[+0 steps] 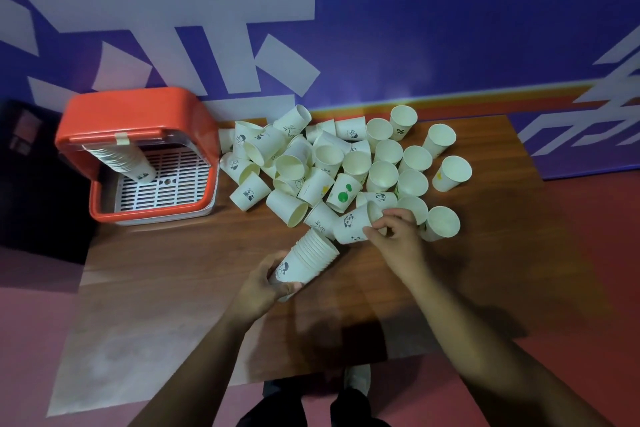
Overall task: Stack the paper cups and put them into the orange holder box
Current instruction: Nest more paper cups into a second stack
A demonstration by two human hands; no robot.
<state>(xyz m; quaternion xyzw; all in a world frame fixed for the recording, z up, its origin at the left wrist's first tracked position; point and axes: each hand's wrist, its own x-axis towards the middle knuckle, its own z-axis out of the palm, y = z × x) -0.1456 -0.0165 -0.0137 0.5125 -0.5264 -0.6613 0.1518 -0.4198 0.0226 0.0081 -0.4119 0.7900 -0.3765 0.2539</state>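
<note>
My left hand (265,284) grips the bottom end of a tilted stack of white paper cups (308,258), its open rims pointing up and right. My right hand (394,236) holds a single panda-printed cup (355,224) lying on its side, just right of the stack's mouth. Behind them lies a heap of several loose paper cups (346,163), some upright, some tipped over. The orange holder box (138,114) stands at the table's far left, lid raised, with another stack of cups (128,161) leaning inside on its white grid tray.
The wooden table (194,253) runs to a front edge near my legs. A purple wall with white shapes (415,28) rises right behind the cups. A dark object (27,166) stands left of the box. My shoes (356,378) show below the table edge.
</note>
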